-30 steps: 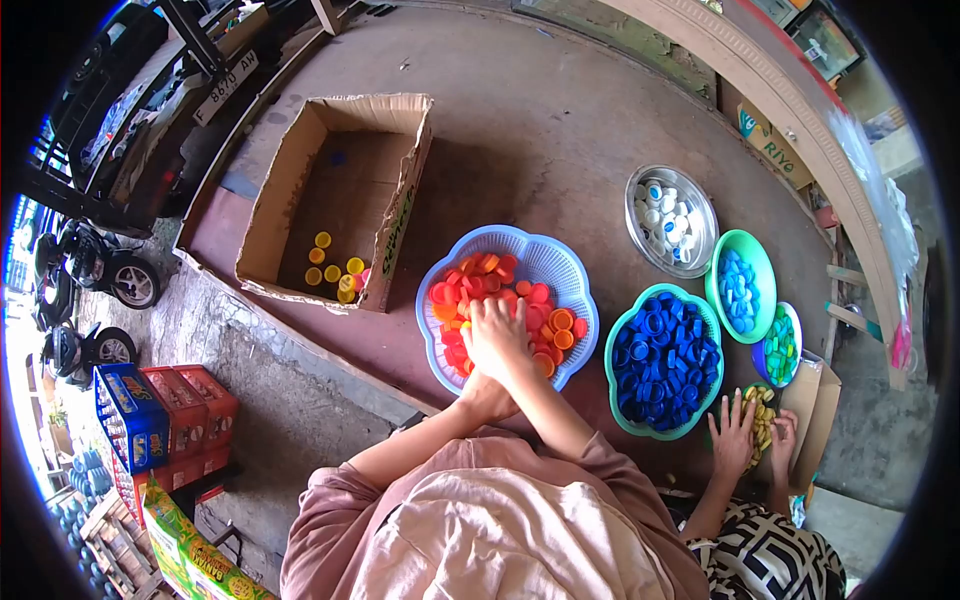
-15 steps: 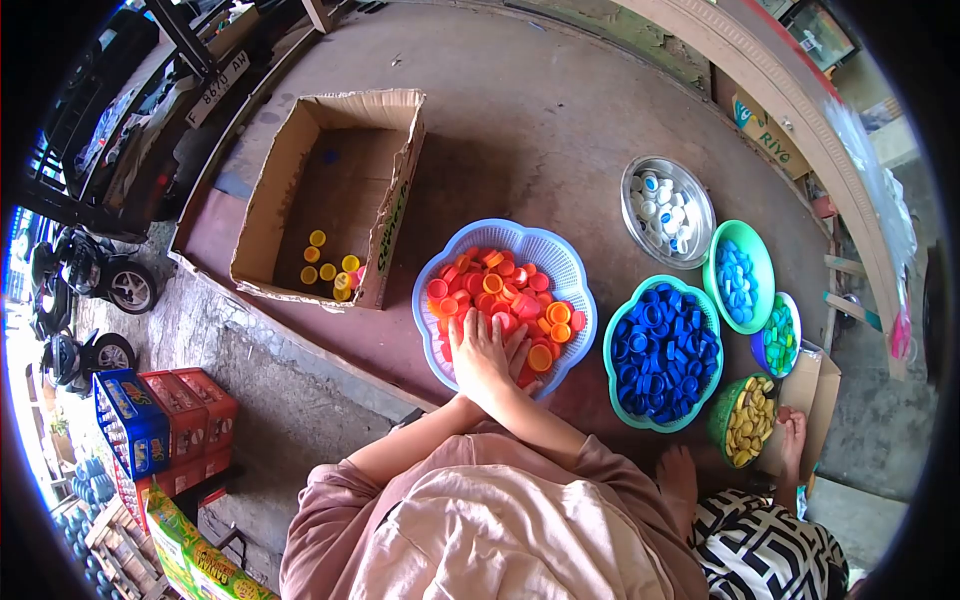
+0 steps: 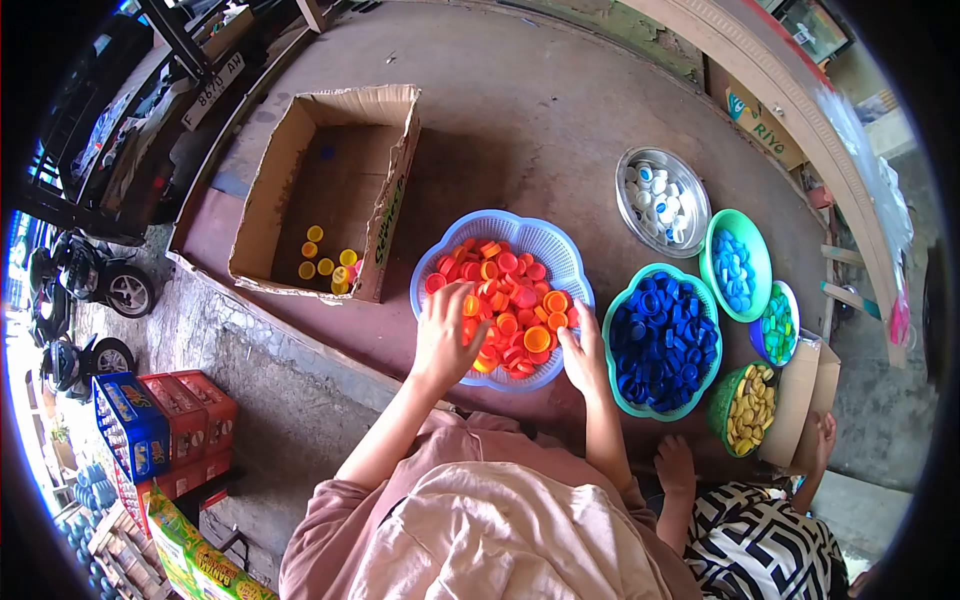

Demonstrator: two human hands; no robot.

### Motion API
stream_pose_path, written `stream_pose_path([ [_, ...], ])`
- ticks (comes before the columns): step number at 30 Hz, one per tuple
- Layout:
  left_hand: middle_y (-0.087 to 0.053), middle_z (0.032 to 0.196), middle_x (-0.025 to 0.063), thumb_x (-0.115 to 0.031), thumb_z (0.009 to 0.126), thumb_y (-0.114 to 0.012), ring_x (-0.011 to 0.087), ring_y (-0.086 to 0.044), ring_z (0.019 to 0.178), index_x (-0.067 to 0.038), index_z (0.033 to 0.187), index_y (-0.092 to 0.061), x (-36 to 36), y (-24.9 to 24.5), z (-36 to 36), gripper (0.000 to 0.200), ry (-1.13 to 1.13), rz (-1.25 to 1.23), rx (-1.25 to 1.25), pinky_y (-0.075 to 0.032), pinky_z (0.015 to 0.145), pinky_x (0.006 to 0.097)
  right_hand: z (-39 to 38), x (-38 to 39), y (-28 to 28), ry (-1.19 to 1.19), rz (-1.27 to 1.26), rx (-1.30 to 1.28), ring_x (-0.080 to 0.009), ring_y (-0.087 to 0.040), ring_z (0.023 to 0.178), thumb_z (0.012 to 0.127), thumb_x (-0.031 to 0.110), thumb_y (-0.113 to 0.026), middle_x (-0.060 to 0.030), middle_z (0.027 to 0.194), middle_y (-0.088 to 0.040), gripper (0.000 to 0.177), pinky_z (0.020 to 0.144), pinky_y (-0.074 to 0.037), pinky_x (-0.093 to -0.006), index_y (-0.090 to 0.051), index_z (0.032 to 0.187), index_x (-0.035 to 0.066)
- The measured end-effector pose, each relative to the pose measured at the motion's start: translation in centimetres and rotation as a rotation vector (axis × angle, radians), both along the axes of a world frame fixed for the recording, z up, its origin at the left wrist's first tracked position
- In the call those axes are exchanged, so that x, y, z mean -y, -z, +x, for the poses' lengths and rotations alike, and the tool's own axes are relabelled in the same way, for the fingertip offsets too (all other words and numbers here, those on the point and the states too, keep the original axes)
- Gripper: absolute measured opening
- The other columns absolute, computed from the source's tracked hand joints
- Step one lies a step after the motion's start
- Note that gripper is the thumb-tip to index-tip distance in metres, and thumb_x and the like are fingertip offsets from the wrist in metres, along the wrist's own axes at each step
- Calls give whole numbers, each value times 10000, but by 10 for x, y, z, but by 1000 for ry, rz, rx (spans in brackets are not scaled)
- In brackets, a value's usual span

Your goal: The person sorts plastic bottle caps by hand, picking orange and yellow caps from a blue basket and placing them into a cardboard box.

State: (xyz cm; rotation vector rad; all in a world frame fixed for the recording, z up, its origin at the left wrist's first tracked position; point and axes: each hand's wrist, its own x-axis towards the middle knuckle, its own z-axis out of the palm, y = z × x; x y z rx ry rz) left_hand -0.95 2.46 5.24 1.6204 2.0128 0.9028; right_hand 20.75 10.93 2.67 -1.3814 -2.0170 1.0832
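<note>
A blue-violet scalloped plastic basket (image 3: 545,232) stands on the table in front of me. Red and orange bottle caps (image 3: 510,300) fill most of it. Over its left side reaches my left hand (image 3: 443,332), fingers curved and apart from the thumb, above the caps. At the right rim is my right hand (image 3: 588,352), thumb and fingers apart, close to the caps at that edge. Neither hand visibly holds a cap. Just right of it, a teal basket (image 3: 612,375) contains dark blue caps (image 3: 665,340).
A cardboard box (image 3: 262,225) at the left holds several yellow caps (image 3: 325,266). A metal bowl (image 3: 630,215) with white caps, a green bowl (image 3: 762,240) with light blue caps and a bowl of yellow caps (image 3: 750,410) stand right. Another person in patterned clothing (image 3: 770,550) sits lower right.
My hands were together, one over the other, on the red and orange caps. They have moved apart to the basket's left and right sides. The other person's hand and foot have shifted slightly.
</note>
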Motion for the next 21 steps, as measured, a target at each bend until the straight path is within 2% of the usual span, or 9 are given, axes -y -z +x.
stream_pose_path([
  [3,-307,1364,272,-321,859,-597,419,-288,1286,31,1355,-299,17,26,7,677,-119,7,38,-272,1065,477,-15,-2,28,40,-183,-114,-351,-376,1275,823,191,-636,-264,1367,-357,695,1061,-303,-389,-278,1362,-61],
  [4,-191,1409,318,-360,876,-576,448,-186,1331,42,1400,-195,17,20,7,762,-38,-45,68,-200,1097,493,-25,-3,61,146,-281,-234,-337,-382,1270,788,214,-682,-270,1358,-367,765,1055,-308,-387,-269,1365,-73],
  [5,-169,1421,319,-367,880,-570,447,-158,1343,41,1406,-180,16,21,9,771,-60,-49,119,-179,1104,491,-38,-5,65,154,-429,-441,-337,-361,1282,787,220,-679,-277,1365,-352,773,1071,-280,-387,-262,1376,-56],
  [7,-126,1445,319,-382,888,-557,445,-102,1365,41,1418,-152,11,29,14,790,-111,-51,220,-136,1117,487,-68,-3,26,146,-409,-284,-371,-292,1313,810,218,-653,-294,1394,-288,758,1099,-211,-421,-242,1395,-33],
  [9,-79,1465,316,-437,914,-485,427,-50,1384,44,1427,-125,3,34,11,790,-142,-120,364,-89,1127,470,-89,9,71,55,-94,-141,-413,-208,1339,837,212,-618,-302,1426,-204,737,1106,-165,-465,-214,1411,-13],
  [11,-79,1466,316,-465,927,-439,418,-50,1387,47,1427,-124,-3,37,10,782,-160,-176,380,-84,1128,461,-112,18,75,-12,-40,-167,-441,-150,1352,872,217,-567,-314,1433,-154,709,1103,-155,-492,-182,1421,-13],
  [15,-123,1470,295,-430,963,-342,376,-90,1394,69,1421,-132,-4,49,-4,709,-182,-80,531,-106,1132,419,-132,26,54,-133,-134,-197,-476,-208,1320,870,219,-549,-339,1413,-166,677,1078,-224,-491,-218,1411,-19],
  [20,-137,1499,227,-390,977,-336,318,-101,1405,40,1432,-147,-3,74,-12,654,-142,-51,545,-111,1136,379,-122,25,51,-258,64,-34,-467,-231,1322,809,188,-606,-342,1411,-208,670,1057,-242,-544,-301,1373,-6],
  [21,-127,1511,198,-401,982,-331,277,-98,1410,15,1442,-152,-1,71,-13,646,-153,-73,670,-105,1137,362,-115,26,36,-243,182,54,-450,-337,1252,796,109,-609,-293,1310,-357,575,1056,-269,-500,-392,1320,14],
])
